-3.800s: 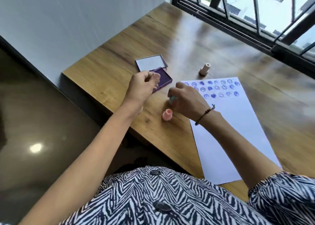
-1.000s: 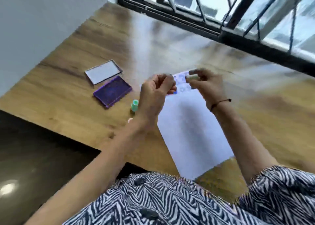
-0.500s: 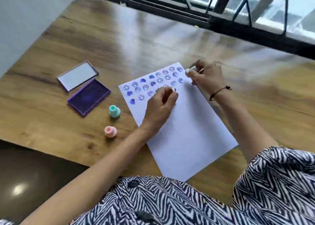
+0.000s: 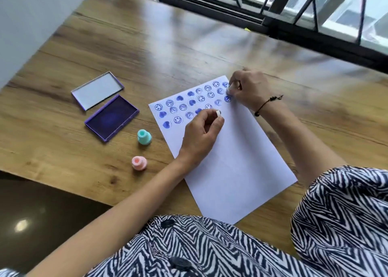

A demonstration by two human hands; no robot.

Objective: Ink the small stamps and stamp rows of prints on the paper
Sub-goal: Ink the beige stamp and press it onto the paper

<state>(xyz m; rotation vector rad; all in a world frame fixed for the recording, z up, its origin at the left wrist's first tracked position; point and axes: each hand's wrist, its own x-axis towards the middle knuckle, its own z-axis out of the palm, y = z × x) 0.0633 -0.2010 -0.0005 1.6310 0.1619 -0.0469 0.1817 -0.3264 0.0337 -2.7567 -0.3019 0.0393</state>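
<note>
A white sheet of paper (image 4: 235, 163) lies slanted on the wooden table, with rows of blue smiley and heart prints (image 4: 190, 103) across its top end. My left hand (image 4: 201, 136) rests on the paper below the prints, pinching a small white stamp (image 4: 218, 113) between thumb and fingers. At the paper's top right corner, my right hand (image 4: 249, 90) presses another small white stamp (image 4: 230, 89) down beside the last prints. The open purple ink pad (image 4: 112, 117) sits left of the paper.
The ink pad's lid (image 4: 97, 90) lies just behind the pad. A mint green stamp (image 4: 144, 137) and a pink stamp (image 4: 139, 162) stand between the pad and the paper. The table's near edge (image 4: 63, 189) runs at the lower left. A black window frame (image 4: 273, 25) borders the far side.
Since a second ago both hands have come down onto the paper with their stamps. In the last half second the hands have hardly shifted.
</note>
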